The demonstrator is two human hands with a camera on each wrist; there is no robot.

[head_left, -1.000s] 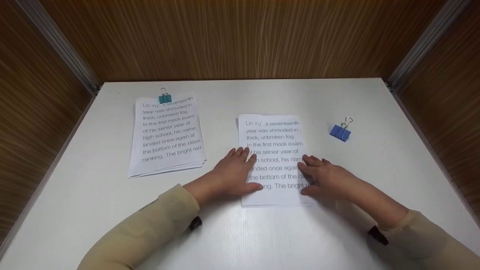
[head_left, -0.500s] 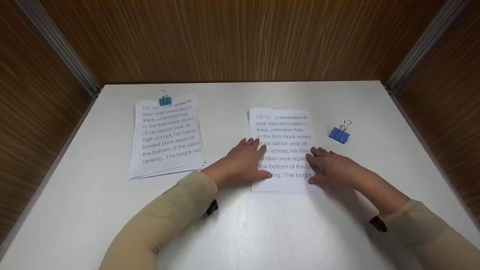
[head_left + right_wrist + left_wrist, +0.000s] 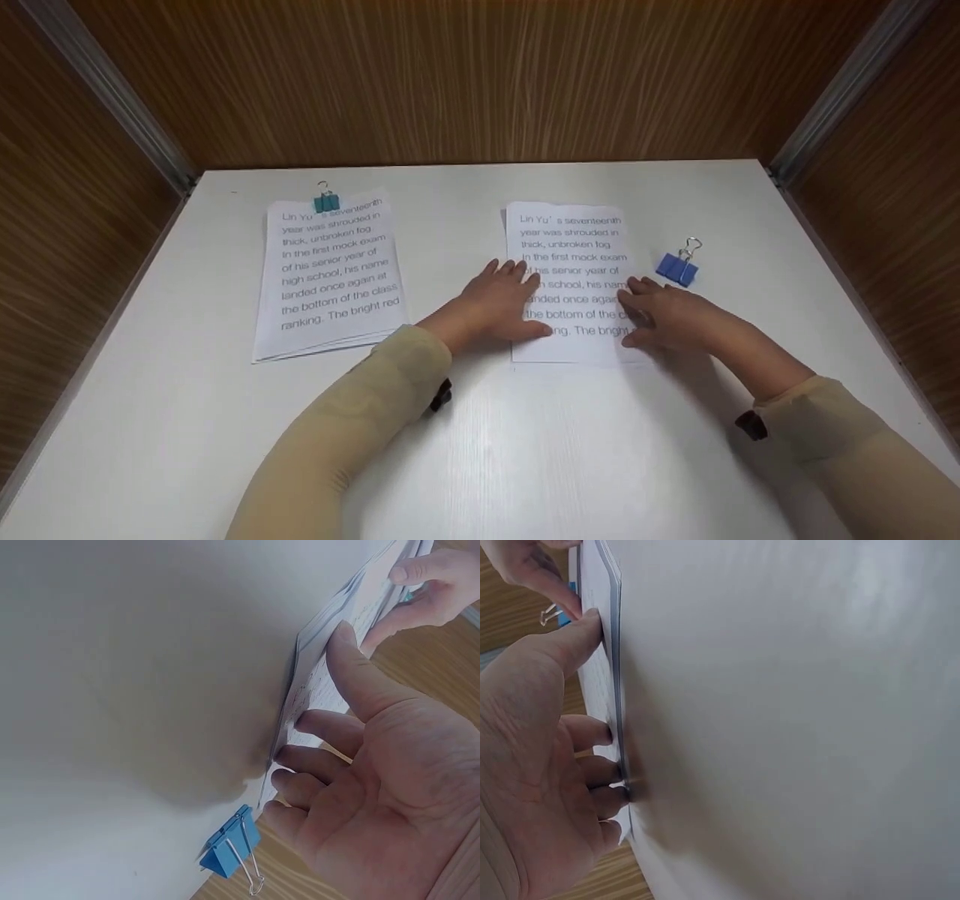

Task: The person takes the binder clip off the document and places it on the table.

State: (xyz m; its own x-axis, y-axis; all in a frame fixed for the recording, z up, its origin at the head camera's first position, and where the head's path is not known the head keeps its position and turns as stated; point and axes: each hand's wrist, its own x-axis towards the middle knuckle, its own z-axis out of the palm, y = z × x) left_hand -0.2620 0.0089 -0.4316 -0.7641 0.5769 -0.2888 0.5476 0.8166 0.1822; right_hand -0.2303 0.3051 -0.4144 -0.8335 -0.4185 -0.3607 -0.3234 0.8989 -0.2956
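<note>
A stack of printed paper sheets lies flat on the table, its text facing the person. My left hand rests on the stack's left edge, its thumb on top near the lower corner and its fingers along the side. On the opposite edge my right hand touches the sheets in the same way. In the right wrist view the thumb lies on the top sheet and the other fingertips meet the side. A blue binder clip lies just beyond the right hand, apart from the paper.
Another stack of printed sheets lies at the left, with a green binder clip on its top edge. Its lower corners are slightly fanned. The white table is walled by brown wood-grain panels at the back and sides.
Both hands have moved away from the person and somewhat to the right, and the middle stack has slid with them towards the back. The clipped stack and blue binder clip stay put.
</note>
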